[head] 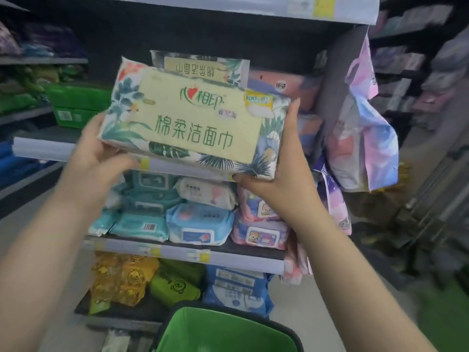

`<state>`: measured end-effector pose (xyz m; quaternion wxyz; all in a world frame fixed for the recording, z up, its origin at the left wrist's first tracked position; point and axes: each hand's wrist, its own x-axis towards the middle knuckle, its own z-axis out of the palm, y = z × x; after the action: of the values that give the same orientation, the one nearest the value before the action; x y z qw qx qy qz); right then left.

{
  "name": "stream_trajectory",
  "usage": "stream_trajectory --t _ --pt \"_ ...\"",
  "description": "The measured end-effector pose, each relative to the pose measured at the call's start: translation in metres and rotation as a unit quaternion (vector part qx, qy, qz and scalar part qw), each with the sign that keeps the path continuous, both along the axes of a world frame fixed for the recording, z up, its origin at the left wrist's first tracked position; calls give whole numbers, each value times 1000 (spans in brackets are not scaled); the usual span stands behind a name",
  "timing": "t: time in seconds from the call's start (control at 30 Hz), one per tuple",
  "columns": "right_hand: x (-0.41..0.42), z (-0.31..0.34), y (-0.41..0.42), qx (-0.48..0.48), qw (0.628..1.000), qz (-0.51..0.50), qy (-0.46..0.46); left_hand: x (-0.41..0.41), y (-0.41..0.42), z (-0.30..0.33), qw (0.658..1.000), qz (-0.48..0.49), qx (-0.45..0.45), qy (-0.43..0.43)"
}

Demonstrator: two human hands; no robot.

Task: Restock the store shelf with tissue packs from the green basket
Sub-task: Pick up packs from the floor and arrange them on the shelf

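The rim of the green basket [228, 329] is seen nearest, at the bottom edge of the view, below the shelves. Above it, a tissue pack [195, 125] with a leaf print and a pale yellow label is held up between both hands, tilted slightly down to the right. The left hand [99, 158] is curled under the pack's lower left corner, its fingers hidden beneath the wrapper. The right hand [281, 179] grips the right end, the thumb pressed under the bottom edge and the fingers laid up along the side. Just behind the held pack, a second matching pack [200, 66] stands on the shelf [45, 148], with pink packs [284, 87] beside it.
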<state>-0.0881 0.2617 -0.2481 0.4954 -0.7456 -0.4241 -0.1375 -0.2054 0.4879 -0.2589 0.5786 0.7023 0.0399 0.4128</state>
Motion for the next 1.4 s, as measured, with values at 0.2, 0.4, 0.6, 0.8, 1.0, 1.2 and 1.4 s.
stream_trajectory --t 0.2,0.4,0.6,0.8,1.0,1.2,1.4 --pt "41 37 45 5 987 -96 -127 50 42 40 999 -13 -10 -43" --pt "74 54 78 5 976 -132 -174 95 75 50 997 4 -1 -71" --pt "115 50 101 27 971 -164 -173 122 95 60 998 22 42 -43" --pt "126 32 116 16 990 -93 -101 142 103 45 991 80 104 -10" --pt "127 15 124 89 995 -19 -47 143 102 24 993 89 79 5" --pt "137 11 138 109 993 -34 10 156 86 21 991 128 27 -11" --pt "124 8 146 136 988 -33 61 170 67 15 978 201 -15 -56"
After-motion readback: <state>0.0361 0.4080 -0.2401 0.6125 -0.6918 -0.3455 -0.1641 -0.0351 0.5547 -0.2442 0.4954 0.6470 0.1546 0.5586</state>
